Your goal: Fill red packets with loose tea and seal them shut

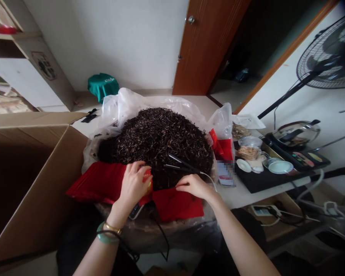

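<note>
A large heap of dark, twisted dried leaves (161, 134), which looks like loose tea, fills a bag of clear plastic (126, 101). My left hand (133, 184) is curled over the end of a row of red packets (96, 182), its fingers on a packet with gold print (147, 177). At the heap's near edge, my right hand (197, 186) pinches the upper edge of a flat red packet (178, 207). Just beyond it, a black tong-like tool (186, 165) with a white cord lies across the leaves.
A deep open cardboard box (43, 153) stands at left. More red packets (225, 148) lie right of the heap, near a tray with a white cup (280, 166), a tub (249, 147) and a glass-lidded pot (296, 134). A fan (327, 61) stands at far right.
</note>
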Tool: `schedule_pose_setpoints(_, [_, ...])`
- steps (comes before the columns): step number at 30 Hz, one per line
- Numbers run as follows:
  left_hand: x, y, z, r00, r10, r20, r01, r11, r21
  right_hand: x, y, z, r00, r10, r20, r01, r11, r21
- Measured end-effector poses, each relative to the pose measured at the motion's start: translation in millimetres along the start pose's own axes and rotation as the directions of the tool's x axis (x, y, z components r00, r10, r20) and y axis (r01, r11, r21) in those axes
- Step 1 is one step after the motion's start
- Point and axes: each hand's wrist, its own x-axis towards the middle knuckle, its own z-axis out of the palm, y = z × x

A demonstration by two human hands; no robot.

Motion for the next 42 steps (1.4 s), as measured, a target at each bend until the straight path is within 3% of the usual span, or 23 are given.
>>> schedule_pose_setpoints(3, [-2, 2, 0.0, 0.958, 0.196, 0.211, -0.175, 0.978, -0.116, 5, 9, -4, 0.998, 0.04, 0.043, -0.044, 0.995, 0.091])
schedule_pose_setpoints(7, [-2, 0, -1.4, 0.917, 0.222, 0.331, -0.193, 0.974, -0.12, 8, 16, -5, 0.998, 0.066, 0.023, -0.069, 0.989, 0.133])
schedule_pose_setpoints(10, [-1, 2, -2.2, 0.927, 0.152, 0.342, -0.106, 0.983, -0.149, 4, 13, -7, 0.984, -0.02, -0.176, 0.045, 0.989, 0.138])
schedule_pose_setpoints(13, [-1, 7, -3.3, 0.957, -0.013, 0.29, 0.101, 0.952, -0.289, 0, 4, -6, 0.93, -0.08, -0.359, 0.148, 0.975, 0.166])
schedule_pose_setpoints(15, [0, 13, -4.0, 0.95, -0.135, 0.281, 0.261, 0.836, -0.483, -1, -1, 0, 0.911, -0.048, -0.41, 0.155, 0.961, 0.23])
schedule_pose_setpoints(17, [0, 17, -4.5, 0.925, -0.218, 0.31, 0.374, 0.652, -0.659, 0, -7, 10, 0.901, -0.005, -0.434, 0.156, 0.937, 0.312])
schedule_pose_setpoints(19, [1, 20, -4.7, 0.903, -0.285, 0.321, 0.426, 0.5, -0.754, 3, -12, 23, 0.9, 0.0, -0.435, 0.169, 0.922, 0.349])
schedule_pose_setpoints(21, [1, 21, -4.8, 0.89, -0.355, 0.285, 0.428, 0.441, -0.788, 5, -19, 33, 0.9, -0.069, -0.431, 0.204, 0.94, 0.274])
schedule_pose_setpoints(23, [1, 21, -4.6, 0.892, -0.393, 0.223, 0.399, 0.455, -0.796, 8, -29, 38, 0.859, -0.184, -0.478, 0.266, 0.958, 0.11])
schedule_pose_setpoints(26, [-2, 22, -3.5, 0.925, -0.358, 0.125, 0.322, 0.569, -0.757, 13, -49, 38, 0.691, -0.383, -0.613, 0.339, 0.921, -0.193])
schedule_pose_setpoints(28, [-3, 24, -2.4, 0.949, -0.306, 0.073, 0.267, 0.659, -0.703, 17, -64, 34, 0.592, -0.533, -0.604, 0.371, 0.846, -0.383])
schedule_pose_setpoints(29, [-4, 24, -1.8, 0.956, -0.288, 0.049, 0.244, 0.695, -0.676, 20, -70, 33, 0.57, -0.593, -0.569, 0.389, 0.805, -0.448])
schedule_pose_setpoints(33, [-6, 28, 1.1, 0.945, -0.326, -0.024, 0.234, 0.726, -0.647, 30, -80, 35, 0.535, -0.662, -0.525, 0.404, 0.746, -0.529])
schedule_pose_setpoints(38, [-7, 31, 6.6, 0.896, -0.443, -0.016, 0.294, 0.621, -0.727, 34, -66, 49, 0.484, -0.671, -0.561, 0.39, 0.74, -0.548])
schedule_pose_setpoints(42, [-8, 33, 8.9, 0.896, -0.442, 0.034, 0.309, 0.569, -0.762, 34, -56, 50, 0.453, -0.627, -0.633, 0.355, 0.779, -0.518])
